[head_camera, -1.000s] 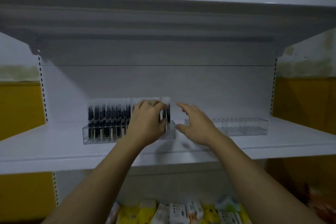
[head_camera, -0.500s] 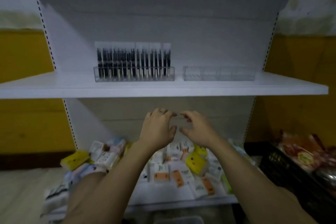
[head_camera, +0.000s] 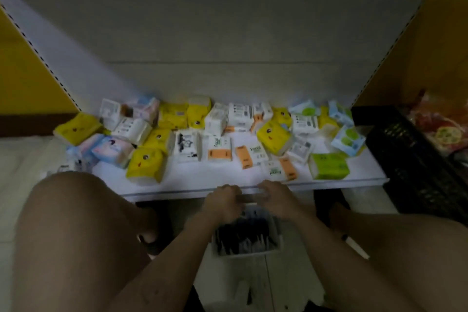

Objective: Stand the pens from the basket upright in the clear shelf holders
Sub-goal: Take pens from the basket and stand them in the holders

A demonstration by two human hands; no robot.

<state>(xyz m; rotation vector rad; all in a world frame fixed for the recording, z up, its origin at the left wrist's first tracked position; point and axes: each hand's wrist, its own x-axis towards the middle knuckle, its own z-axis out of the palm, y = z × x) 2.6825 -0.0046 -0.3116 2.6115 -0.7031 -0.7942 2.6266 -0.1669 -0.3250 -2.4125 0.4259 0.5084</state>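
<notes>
Basket [head_camera: 249, 253] of pens [head_camera: 243, 234] under left hand [head_camera: 222, 201], right hand [head_camera: 277, 200] | grips: cannot tell

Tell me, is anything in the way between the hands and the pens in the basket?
Nothing visible is. The left hand and right hand are right over the far end of the white basket, and the dark pens lie uncovered inside. It is too blurry to tell whether they hold one yet.

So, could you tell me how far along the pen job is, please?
Done: cannot tell; the clear holders are out of view. In hand: left hand and right hand are at the white basket of dark pens, grip blurred. Left: many pens lie there, plus one loose pen on the floor.
</notes>
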